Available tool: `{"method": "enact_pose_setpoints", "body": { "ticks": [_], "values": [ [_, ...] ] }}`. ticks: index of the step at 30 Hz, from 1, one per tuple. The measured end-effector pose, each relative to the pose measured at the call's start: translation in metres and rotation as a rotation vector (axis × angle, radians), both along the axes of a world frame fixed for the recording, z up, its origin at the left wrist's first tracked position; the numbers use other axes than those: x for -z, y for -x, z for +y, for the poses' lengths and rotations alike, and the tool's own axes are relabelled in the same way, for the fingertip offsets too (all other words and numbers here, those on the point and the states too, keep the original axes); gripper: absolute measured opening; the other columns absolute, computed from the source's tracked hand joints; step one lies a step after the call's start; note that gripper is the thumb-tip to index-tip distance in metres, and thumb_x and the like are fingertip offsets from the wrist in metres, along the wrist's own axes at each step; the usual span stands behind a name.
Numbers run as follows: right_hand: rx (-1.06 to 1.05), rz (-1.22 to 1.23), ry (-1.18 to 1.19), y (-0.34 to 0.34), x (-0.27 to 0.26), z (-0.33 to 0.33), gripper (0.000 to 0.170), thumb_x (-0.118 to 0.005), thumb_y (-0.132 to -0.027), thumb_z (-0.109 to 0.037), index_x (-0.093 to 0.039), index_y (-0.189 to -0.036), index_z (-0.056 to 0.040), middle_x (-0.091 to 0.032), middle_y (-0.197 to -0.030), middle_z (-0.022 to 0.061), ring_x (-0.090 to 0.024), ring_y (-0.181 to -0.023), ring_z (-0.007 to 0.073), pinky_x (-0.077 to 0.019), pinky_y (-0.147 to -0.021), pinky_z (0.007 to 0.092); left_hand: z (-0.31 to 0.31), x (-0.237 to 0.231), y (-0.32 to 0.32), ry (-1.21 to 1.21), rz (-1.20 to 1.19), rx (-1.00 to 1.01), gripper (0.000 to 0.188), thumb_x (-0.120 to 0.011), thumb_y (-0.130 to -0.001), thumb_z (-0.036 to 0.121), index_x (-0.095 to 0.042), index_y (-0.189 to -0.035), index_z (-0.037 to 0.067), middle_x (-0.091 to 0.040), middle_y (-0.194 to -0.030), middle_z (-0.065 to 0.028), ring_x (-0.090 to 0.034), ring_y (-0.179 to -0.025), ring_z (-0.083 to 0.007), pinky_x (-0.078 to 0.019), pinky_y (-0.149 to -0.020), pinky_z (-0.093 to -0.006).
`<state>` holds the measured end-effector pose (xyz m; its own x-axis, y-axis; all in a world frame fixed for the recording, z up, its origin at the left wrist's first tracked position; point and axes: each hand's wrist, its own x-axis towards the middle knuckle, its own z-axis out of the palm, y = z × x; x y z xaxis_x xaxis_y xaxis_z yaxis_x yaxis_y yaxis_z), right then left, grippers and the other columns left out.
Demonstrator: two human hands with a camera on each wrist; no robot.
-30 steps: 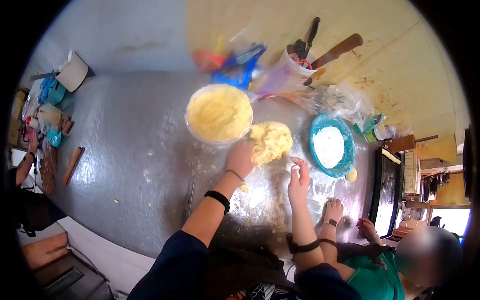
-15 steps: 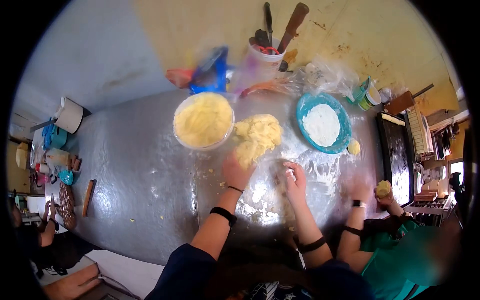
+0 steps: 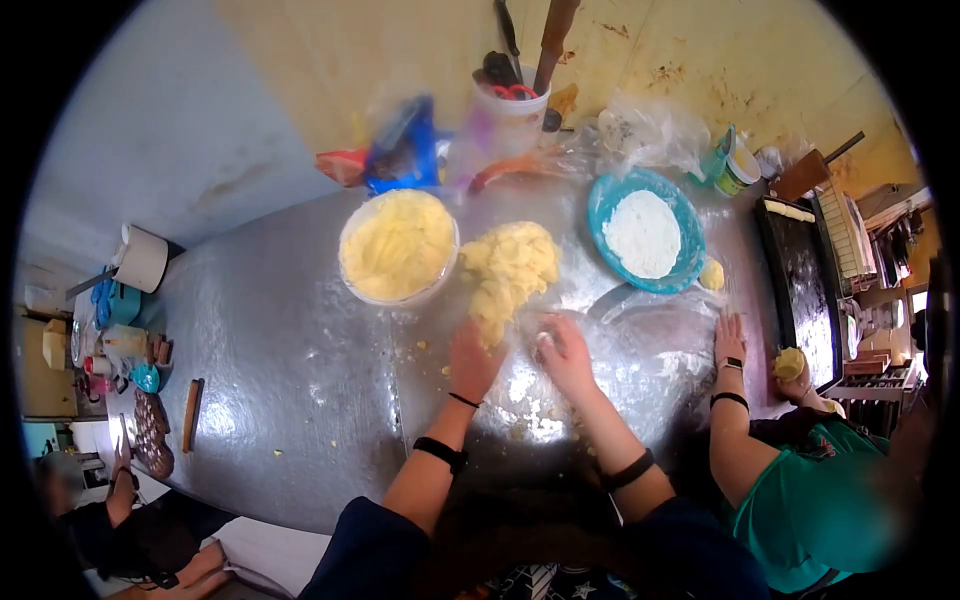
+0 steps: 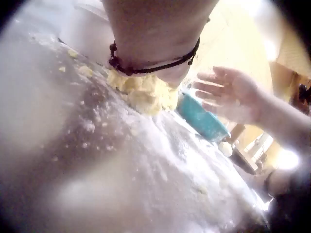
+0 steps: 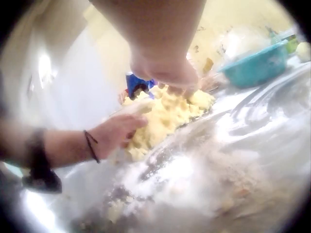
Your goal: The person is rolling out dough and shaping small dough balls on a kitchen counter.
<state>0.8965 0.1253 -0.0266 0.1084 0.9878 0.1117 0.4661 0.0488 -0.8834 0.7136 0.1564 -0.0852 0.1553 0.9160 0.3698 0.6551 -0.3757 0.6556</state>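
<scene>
A lumpy mass of yellow dough lies on the metal table, with a narrower part stretching toward the wearer. My left hand grips that near end; in the right wrist view the fingers of the left hand bend against the edge of the dough. To the right of the dough my right hand is held apart from the left, and the left wrist view shows the right hand with its fingers spread and nothing in them. A round tub of yellow dough stands at the left.
A teal bowl of white powder sits at the right, beside a small dough ball. Behind are plastic bags and a container of knives. A second person's hand rests at the right; a rolling pin lies left.
My left hand and the dough's near end have come toward the wearer, drawing the dough longer. The right hand has moved closer to the left. At the right, another person now holds a yellow lump.
</scene>
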Motion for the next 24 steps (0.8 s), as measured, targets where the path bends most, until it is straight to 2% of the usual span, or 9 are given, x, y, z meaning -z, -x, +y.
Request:
{"method": "enact_pose_setpoints", "body": {
  "ticks": [4, 7, 10, 14, 17, 19, 20, 22, 24],
  "values": [
    [-0.221, -0.274, -0.115, 0.036, -0.012, 0.018, 0.055, -0.066, -0.078, -0.010, -0.050, -0.130, -0.0038, -0.050, -0.133, 0.0193, -0.048, -0.123, 0.0373, -0.0402, -0.104, 0.0427, 0.022, 0.007, 0.027, 0.251, -0.135, -0.056, 0.036, -0.058, -0.091, 0.016, -0.054, -0.123, 0.002, -0.056, -0.118, -0.0141, -0.054, -0.107, -0.0274, -0.0440, -0.092, -0.0378],
    [-0.268, -0.392, -0.149, 0.062, 0.000, 0.031, 0.060, -0.070, -0.074, -0.011, -0.050, -0.130, -0.0025, -0.047, -0.137, 0.0186, -0.045, -0.127, 0.0365, -0.0397, -0.105, 0.0430, 0.052, 0.015, 0.036, 0.286, -0.429, 0.041, 0.034, -0.050, -0.094, 0.010, -0.054, -0.127, 0.004, -0.057, -0.121, -0.0107, -0.054, -0.110, -0.0200, -0.0436, -0.094, -0.0319],
    [-0.220, -0.434, -0.202, 0.078, 0.028, 0.036, 0.062, -0.072, -0.072, -0.013, -0.050, -0.128, -0.0009, -0.047, -0.137, 0.0181, -0.045, -0.128, 0.0353, -0.0397, -0.105, 0.0429, 0.074, 0.043, 0.049, 0.432, -0.409, 0.229, 0.036, -0.048, -0.094, 0.007, -0.056, -0.129, 0.004, -0.059, -0.123, -0.0093, -0.054, -0.112, -0.0171, -0.0432, -0.096, -0.0309],
    [-0.166, -0.467, -0.178, 0.087, 0.039, 0.031, 0.063, -0.074, -0.071, -0.017, -0.051, -0.127, -0.0010, -0.049, -0.134, 0.0171, -0.047, -0.125, 0.0336, -0.0424, -0.102, 0.0435, 0.071, 0.020, 0.053, 0.497, -0.362, 0.220, 0.032, -0.049, -0.094, 0.008, -0.060, -0.124, 0.004, -0.061, -0.123, -0.0103, -0.057, -0.113, -0.0206, -0.0432, -0.097, -0.0328],
    [-0.081, -0.420, -0.148, 0.093, 0.038, 0.024, 0.053, -0.074, -0.071, -0.016, -0.056, -0.120, -0.0079, -0.055, -0.124, 0.0117, -0.054, -0.114, 0.0334, -0.0464, -0.094, 0.0423, 0.065, -0.002, 0.051, 0.505, -0.346, 0.221, 0.033, -0.049, -0.094, 0.009, -0.059, -0.124, 0.004, -0.061, -0.124, -0.0117, -0.057, -0.114, -0.0234, -0.0427, -0.099, -0.0337],
    [-0.139, -0.419, 0.001, 0.098, 0.037, 0.025, 0.051, -0.075, -0.071, -0.020, -0.057, -0.117, -0.0088, -0.055, -0.121, 0.0112, -0.055, -0.110, 0.0331, -0.0475, -0.090, 0.0427, 0.059, -0.013, 0.050, 0.511, -0.369, 0.222, 0.034, -0.049, -0.094, 0.009, -0.058, -0.127, 0.005, -0.060, -0.125, -0.0125, -0.056, -0.116, -0.0257, -0.0422, -0.100, -0.0342],
    [-0.167, -0.418, 0.072, 0.100, 0.037, 0.026, 0.050, -0.075, -0.070, -0.022, -0.057, -0.116, -0.0093, -0.055, -0.120, 0.0110, -0.055, -0.108, 0.0329, -0.0481, -0.087, 0.0429, 0.055, -0.009, 0.050, 0.494, -0.370, 0.169, 0.035, -0.049, -0.094, 0.009, -0.057, -0.128, 0.005, -0.059, -0.126, -0.0120, -0.056, -0.117, -0.0252, -0.0417, -0.100, -0.0340],
    [-0.161, -0.566, 0.027, 0.110, 0.040, 0.028, 0.049, -0.076, -0.070, -0.025, -0.059, -0.113, -0.0100, -0.056, -0.117, 0.0105, -0.056, -0.105, 0.0319, -0.0485, -0.084, 0.0426, 0.040, 0.007, 0.055, 0.457, -0.369, 0.063, 0.036, -0.048, -0.095, 0.009, -0.054, -0.130, 0.005, -0.058, -0.128, -0.0109, -0.054, -0.119, -0.0242, -0.0408, -0.101, -0.0336],
    [-0.167, -0.676, 0.037, 0.117, 0.034, 0.028, 0.047, -0.075, -0.070, -0.026, -0.060, -0.111, -0.0102, -0.057, -0.115, 0.0100, -0.057, -0.105, 0.0308, -0.0489, -0.082, 0.0424, 0.021, 0.012, 0.063, 0.537, -0.607, -0.045, 0.034, -0.047, -0.096, 0.009, -0.053, -0.129, 0.004, -0.056, -0.129, -0.0099, -0.053, -0.119, -0.0222, -0.0404, -0.102, -0.0327]
  ]
}}
